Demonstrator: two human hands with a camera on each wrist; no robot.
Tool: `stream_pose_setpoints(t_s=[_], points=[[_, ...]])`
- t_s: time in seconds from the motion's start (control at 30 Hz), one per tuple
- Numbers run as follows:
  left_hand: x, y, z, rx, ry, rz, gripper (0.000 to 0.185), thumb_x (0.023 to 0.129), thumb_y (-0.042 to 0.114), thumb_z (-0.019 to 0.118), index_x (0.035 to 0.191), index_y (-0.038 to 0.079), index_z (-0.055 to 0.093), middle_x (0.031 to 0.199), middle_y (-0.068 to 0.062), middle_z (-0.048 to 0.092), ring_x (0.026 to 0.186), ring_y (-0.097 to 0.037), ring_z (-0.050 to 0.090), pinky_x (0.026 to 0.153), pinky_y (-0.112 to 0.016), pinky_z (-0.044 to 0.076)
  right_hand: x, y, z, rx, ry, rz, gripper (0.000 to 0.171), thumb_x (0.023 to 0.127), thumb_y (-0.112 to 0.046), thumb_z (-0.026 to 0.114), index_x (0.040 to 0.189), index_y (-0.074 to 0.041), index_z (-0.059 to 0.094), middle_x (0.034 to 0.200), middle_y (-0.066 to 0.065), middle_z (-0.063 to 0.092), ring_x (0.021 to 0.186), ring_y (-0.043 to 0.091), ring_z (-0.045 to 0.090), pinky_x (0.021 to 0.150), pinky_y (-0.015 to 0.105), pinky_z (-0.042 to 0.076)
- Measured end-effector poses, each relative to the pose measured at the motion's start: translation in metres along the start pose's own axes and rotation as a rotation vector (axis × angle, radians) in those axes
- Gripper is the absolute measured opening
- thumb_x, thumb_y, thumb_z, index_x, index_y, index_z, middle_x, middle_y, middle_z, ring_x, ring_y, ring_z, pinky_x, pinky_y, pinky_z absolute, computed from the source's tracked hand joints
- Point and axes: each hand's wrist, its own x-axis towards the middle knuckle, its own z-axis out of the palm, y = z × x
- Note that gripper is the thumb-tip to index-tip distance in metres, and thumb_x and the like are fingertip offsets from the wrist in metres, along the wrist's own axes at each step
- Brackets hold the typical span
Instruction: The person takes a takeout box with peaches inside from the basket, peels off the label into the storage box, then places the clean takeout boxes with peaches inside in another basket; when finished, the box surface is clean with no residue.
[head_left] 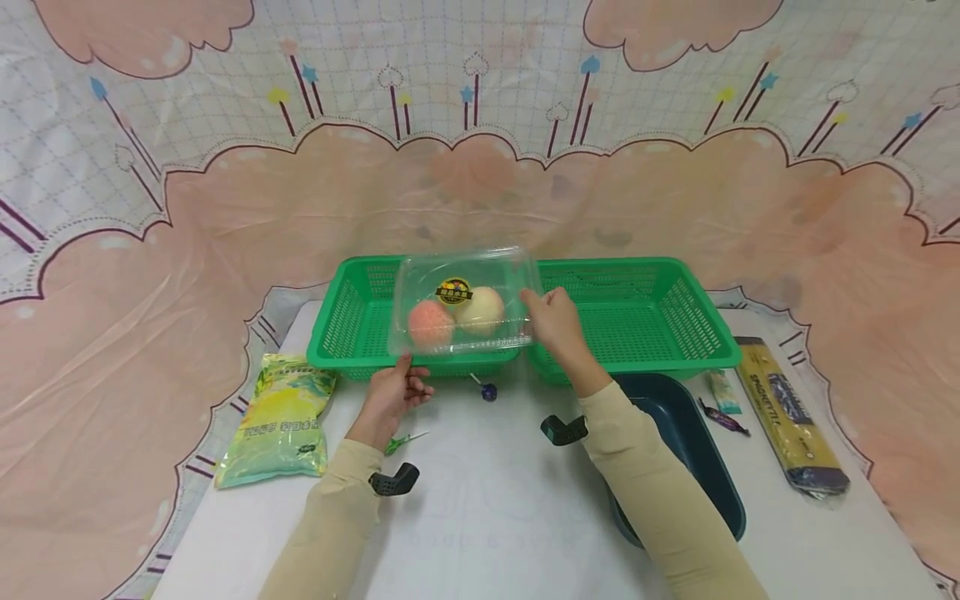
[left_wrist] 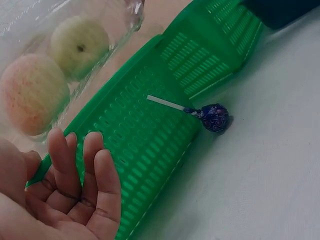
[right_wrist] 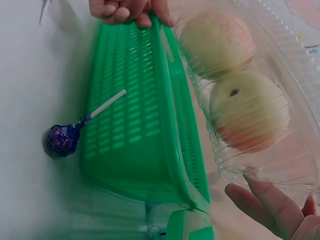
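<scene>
Clear fruit box (head_left: 461, 304) pinched at both ends, left hand (head_left: 390, 396) and right hand (head_left: 553, 319), long axis level over left basket (head_left: 352, 321).

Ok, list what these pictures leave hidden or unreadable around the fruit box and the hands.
- Label on the clear fruit box: head view, print too small to read.
- Left hand: its grip on the box's corner is unclear; the left wrist view shows loose fingers only.
- Right hand: right wrist view cuts it off at the edge.
- Dark blue bin: the right sleeve covers part of it.
</scene>
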Motion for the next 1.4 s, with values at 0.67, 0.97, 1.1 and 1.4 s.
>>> stream_pose_setpoints(t_s=[0.67,0.97,1.1,1.4], points=[[0.0,0.0,-0.004,0.012,0.056,0.024,0.022,0.108,0.018,0.059,0.091,0.01,0.071,0.073,0.008,0.068,0.071,-0.006,0.06,0.066,-0.021,0.054,-0.051,0.015,-0.015,-0.059,-0.001,-0.027,0.034,0.107,-0.036,0.051,0.089,-0.009,0.043,0.117,0.022,0.07,0.068,0.022,0.056,0.056,0.031,0.036],[-0.001,-0.001,-0.003,0.043,0.066,0.037,0.028,0.105,0.019,0.06,0.078,0.011,0.064,0.068,0.003,0.06,0.067,-0.011,0.058,0.062,-0.025,0.054,-0.074,0.033,-0.021,-0.081,0.009,0.002,0.034,0.106,-0.036,0.053,0.088,-0.009,0.044,0.092,0.012,0.061,0.065,0.016,0.046,0.059,0.032,0.037],[-0.001,-0.003,-0.003,0.087,0.091,0.056,0.034,0.106,0.035,0.061,0.085,0.009,0.068,0.08,0.0,0.066,0.084,-0.017,0.062,0.074,-0.029,0.055,-0.085,0.04,-0.024,-0.059,0.013,0.013,0.032,0.106,-0.034,0.054,0.09,-0.008,0.044,0.072,0.002,0.046,0.059,0.017,0.04,0.056,0.031,0.036],[0.001,-0.006,-0.002,0.115,0.079,0.034,0.061,0.106,0.056,0.052,0.107,-0.001,0.074,0.097,-0.008,0.073,0.109,-0.03,0.063,0.102,-0.044,0.051,-0.111,0.052,-0.027,-0.054,0.003,0.057,0.029,0.106,-0.031,0.055,0.094,-0.007,0.046,0.07,0.0,0.042,0.059,0.015,0.037,0.052,0.029,0.033]])
